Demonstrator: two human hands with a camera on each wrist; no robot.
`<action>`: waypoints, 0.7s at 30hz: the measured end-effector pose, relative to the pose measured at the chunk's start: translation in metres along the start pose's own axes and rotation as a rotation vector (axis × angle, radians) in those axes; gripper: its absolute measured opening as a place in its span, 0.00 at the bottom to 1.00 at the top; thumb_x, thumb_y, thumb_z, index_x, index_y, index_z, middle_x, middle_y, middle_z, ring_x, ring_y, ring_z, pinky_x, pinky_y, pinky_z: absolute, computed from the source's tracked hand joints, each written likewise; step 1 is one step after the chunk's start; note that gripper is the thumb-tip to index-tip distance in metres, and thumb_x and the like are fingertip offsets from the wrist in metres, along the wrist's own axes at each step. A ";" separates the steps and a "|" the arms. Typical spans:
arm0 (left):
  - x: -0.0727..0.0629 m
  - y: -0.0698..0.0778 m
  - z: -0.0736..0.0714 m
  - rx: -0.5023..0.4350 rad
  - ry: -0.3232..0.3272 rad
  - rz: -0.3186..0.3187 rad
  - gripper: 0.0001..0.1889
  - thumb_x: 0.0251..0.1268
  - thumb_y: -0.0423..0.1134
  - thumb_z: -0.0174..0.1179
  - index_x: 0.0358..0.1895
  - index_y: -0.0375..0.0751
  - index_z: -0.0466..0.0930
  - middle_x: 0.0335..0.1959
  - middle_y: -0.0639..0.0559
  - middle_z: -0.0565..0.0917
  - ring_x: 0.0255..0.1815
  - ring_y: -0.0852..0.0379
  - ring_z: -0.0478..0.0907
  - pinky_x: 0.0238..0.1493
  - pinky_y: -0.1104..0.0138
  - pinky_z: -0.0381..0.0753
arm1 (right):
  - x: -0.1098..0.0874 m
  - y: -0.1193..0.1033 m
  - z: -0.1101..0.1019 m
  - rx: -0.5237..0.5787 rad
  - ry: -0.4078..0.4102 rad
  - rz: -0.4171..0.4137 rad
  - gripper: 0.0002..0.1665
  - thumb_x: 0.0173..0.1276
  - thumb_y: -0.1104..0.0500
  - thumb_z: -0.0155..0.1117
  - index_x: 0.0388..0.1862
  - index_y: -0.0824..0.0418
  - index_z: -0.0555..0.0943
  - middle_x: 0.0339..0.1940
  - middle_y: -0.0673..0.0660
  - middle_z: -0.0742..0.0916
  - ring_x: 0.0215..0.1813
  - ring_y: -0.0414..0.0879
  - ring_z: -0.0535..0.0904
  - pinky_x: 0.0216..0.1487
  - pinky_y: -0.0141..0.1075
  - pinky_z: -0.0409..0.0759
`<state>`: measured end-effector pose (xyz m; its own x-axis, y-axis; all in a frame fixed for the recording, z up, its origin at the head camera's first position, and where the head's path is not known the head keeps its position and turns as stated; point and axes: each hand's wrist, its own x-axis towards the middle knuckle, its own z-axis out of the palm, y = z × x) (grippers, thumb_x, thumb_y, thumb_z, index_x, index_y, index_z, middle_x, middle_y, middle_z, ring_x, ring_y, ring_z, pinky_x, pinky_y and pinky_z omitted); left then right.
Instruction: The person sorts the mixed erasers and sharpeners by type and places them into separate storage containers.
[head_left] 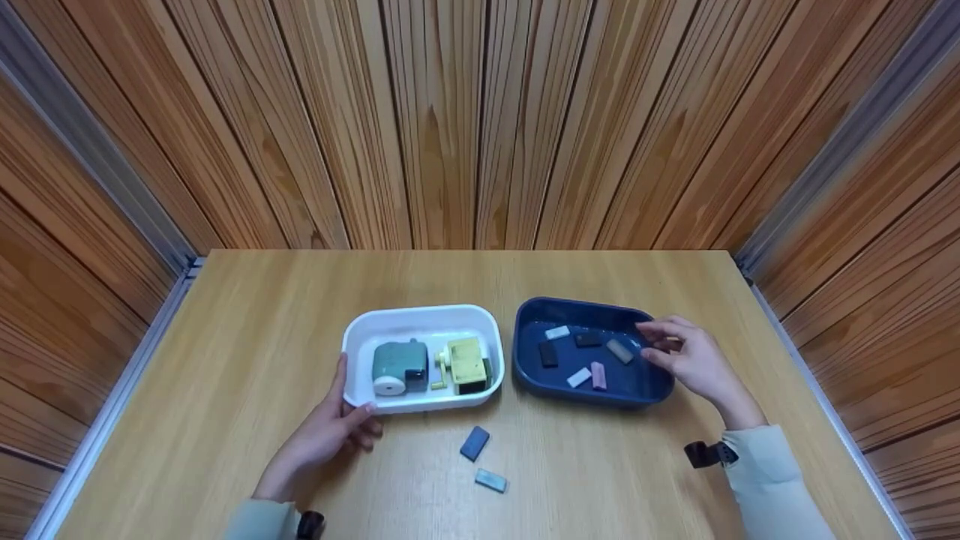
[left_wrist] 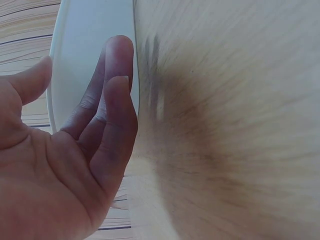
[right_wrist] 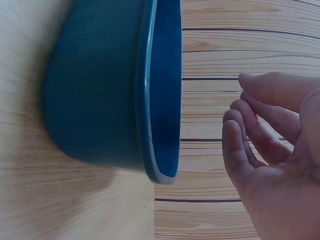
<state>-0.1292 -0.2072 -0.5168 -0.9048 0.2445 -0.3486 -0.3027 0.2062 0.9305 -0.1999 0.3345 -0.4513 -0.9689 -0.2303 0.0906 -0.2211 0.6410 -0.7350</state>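
My left hand holds the front left corner of a white tray, the thumb at its front rim and a finger along its left side. In the left wrist view, fingers lie beside the tray's outer wall. A green pencil sharpener and a yellow crank pencil sharpener stand inside. My right hand hovers over the right rim of a dark blue tray, thumb and fingers apart with nothing between them. Near its fingertips lies a grey eraser.
Several more erasers lie in the dark blue tray, among them a pink eraser and a black eraser. A blue eraser and a light blue eraser rest on the table in front. Wood-panelled walls enclose the table.
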 end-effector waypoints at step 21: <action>0.002 0.000 0.001 -0.027 0.019 -0.038 0.48 0.77 0.44 0.54 0.77 0.72 0.21 0.40 0.38 0.84 0.36 0.41 0.83 0.39 0.58 0.79 | -0.011 -0.004 0.006 0.071 -0.034 -0.018 0.24 0.70 0.61 0.66 0.64 0.62 0.78 0.60 0.60 0.82 0.57 0.59 0.79 0.58 0.41 0.78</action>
<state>-0.1306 -0.2059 -0.5173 -0.8980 0.2184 -0.3819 -0.3450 0.1893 0.9193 -0.1874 0.3297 -0.4532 -0.9603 -0.2665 0.0820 -0.2284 0.5835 -0.7793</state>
